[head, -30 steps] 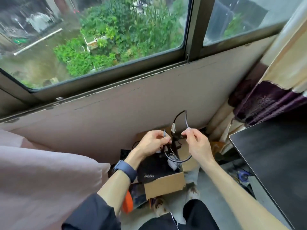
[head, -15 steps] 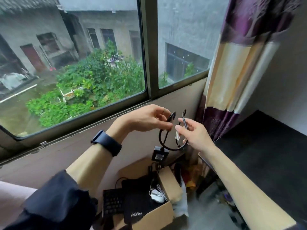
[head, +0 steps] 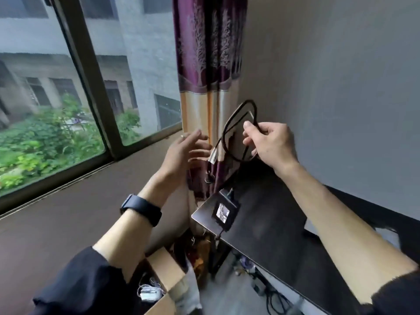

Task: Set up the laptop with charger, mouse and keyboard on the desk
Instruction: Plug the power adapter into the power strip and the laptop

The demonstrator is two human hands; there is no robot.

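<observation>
So since half a second back we've swung over from the box toward the desk point(head: 284, 235), and our left hand point(head: 184, 153) has let go of the cable point(head: 229, 133), fingers now spread apart and empty just beside the dangling plug ends. Our right hand point(head: 270, 144) has thumb and fingers pinched tight on the looped black cable, held up in front of the curtain point(head: 204, 64). The charger brick point(head: 225, 211) hangs off that cable low over the near corner of the dark desk; we can't tell if it's touching. Down by the floor the cardboard box point(head: 168, 269) sits open with the white mouse point(head: 148, 293) inside. Blurry shot, sorry.
</observation>
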